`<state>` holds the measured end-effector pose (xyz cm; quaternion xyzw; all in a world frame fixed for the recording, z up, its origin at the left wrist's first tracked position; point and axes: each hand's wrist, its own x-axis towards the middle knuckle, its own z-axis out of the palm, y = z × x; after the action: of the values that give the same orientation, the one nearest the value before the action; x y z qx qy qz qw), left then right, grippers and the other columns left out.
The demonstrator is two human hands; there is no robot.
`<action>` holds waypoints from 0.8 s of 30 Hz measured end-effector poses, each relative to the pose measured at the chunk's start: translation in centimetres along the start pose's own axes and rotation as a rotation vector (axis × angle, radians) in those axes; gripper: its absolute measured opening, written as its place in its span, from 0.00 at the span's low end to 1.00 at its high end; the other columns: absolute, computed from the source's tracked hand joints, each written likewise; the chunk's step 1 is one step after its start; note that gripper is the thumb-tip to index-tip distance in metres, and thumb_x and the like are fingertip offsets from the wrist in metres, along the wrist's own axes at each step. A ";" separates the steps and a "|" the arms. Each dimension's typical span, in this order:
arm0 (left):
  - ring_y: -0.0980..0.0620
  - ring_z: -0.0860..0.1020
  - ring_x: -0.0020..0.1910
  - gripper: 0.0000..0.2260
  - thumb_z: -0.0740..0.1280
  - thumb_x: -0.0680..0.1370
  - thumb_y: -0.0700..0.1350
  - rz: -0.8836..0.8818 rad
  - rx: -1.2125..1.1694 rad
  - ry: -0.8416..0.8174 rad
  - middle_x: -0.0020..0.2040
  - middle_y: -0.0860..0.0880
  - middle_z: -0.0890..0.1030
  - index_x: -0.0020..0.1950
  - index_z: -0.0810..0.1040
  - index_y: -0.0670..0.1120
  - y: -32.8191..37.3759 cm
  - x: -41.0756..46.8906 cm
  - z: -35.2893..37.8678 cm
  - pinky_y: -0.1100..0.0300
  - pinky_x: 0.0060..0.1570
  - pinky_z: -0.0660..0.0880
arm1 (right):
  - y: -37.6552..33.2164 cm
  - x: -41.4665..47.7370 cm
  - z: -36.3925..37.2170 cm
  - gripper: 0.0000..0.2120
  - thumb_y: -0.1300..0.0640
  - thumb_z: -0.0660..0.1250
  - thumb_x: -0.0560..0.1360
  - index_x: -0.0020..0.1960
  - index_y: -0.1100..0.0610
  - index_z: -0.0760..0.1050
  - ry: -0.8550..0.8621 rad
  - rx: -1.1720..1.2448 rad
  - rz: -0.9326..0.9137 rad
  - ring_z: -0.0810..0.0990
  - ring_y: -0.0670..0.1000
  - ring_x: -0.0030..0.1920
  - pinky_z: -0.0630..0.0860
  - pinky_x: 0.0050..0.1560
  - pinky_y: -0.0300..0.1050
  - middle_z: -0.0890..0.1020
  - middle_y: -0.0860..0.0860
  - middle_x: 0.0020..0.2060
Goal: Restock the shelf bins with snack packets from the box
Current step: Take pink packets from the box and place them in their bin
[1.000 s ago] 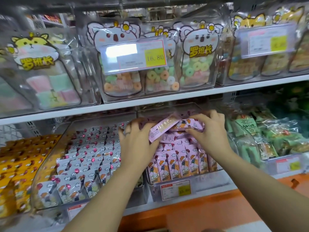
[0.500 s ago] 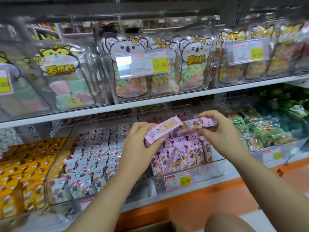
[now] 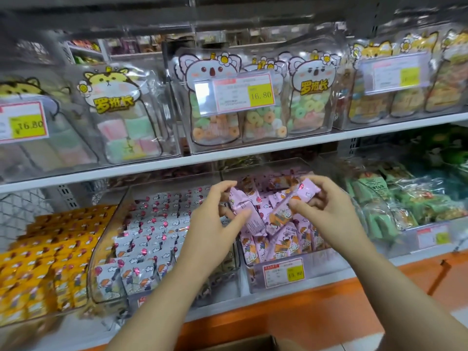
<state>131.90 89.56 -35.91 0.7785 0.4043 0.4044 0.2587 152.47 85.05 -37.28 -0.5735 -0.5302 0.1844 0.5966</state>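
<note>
Where the pink packets are: the first pink packet [image 3: 247, 214] is in my left grip [image 3: 215, 224] and the second pink packet [image 3: 293, 202] is in my right grip [image 3: 326, 211]. Both are held just above the pile in the pink bin [image 3: 324, 264] on the lower shelf.
Left grip: thumb and curled fingers pinch the first packet, whose lower end points down at the front rows.
Right grip: thumb and fingertips pinch the second packet, which is tilted with its top end up and to the right.
What changed: a second ago both grips lay low on the pile with the packets flat and almost end to end. Now they are lifted and drawn apart, and each packet is tipped towards standing.
What it means: I judge that these two go in upright among the front rows. The bin looks close to full.
Edges: the upper shelf lip [image 3: 253, 150] runs above the bin's mouth. The white-packet bin [image 3: 152, 236] is beside my left grip, and the green-packet bin [image 3: 379, 206] is near my right.
Open room: the freest way in is from the front, over the price tag [image 3: 283, 272].
Box: only the rim of the box [image 3: 243, 344] shows at the bottom edge, so I cannot see its stock.
</note>
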 end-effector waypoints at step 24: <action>0.53 0.70 0.47 0.17 0.71 0.69 0.63 0.042 0.524 -0.305 0.44 0.56 0.71 0.44 0.69 0.54 -0.8 3.5 1.6 0.57 0.44 0.64 | 2.3 0.8 -0.1 0.19 0.56 0.72 0.72 0.57 0.41 0.69 -0.341 -0.103 0.028 0.69 0.47 0.32 0.68 0.34 0.35 0.68 0.51 0.34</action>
<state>134.13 92.82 -35.93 0.8786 0.4353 0.1699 0.0982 153.73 86.26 -38.96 -0.5709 -0.6245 0.2598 0.4654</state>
